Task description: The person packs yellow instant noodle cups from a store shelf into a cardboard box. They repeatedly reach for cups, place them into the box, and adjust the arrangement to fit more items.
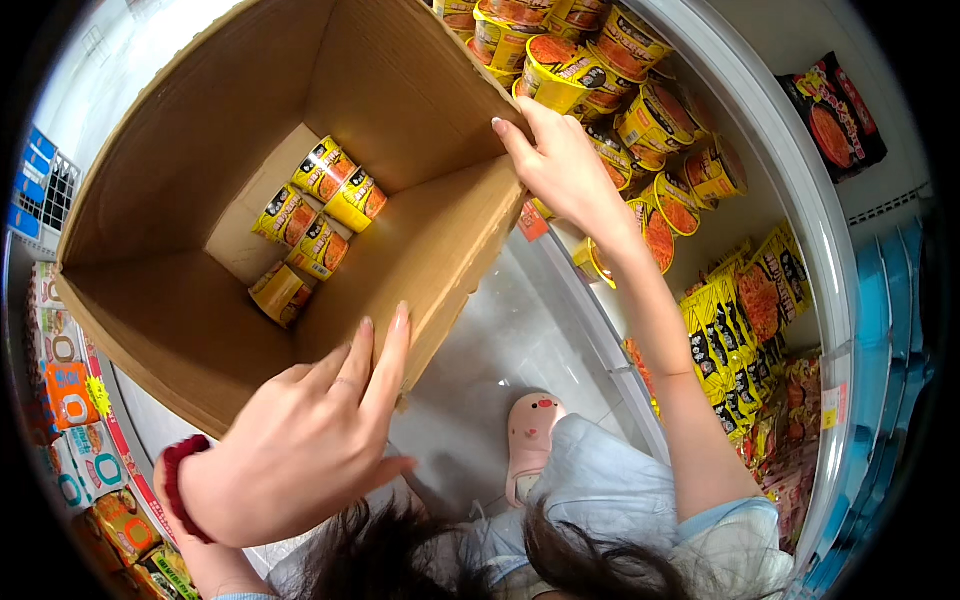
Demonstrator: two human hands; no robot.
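Observation:
An open cardboard box (420,240) is tilted in front of me, its inside facing me. At its bottom lie several yellow instant noodle cups (319,244), bunched together, one lying apart from the stacked pairs. My right hand (559,161) grips the box's right-hand corner, thumb on the inner side and fingers behind the edge. My left hand (315,420) is at the near edge, fingers spread over the inner wall and thumb below, outside the box. Whether its fingertips press on the cardboard cannot be made out.
On the right, a shelf with a clear rim (806,247) holds piled noodle cups (559,71) and yellow packets (724,345). A black noodle packet (836,116) lies beyond it. Packaged goods (71,394) line a left shelf. Below are grey floor tiles (472,337) and my pink clog (529,439).

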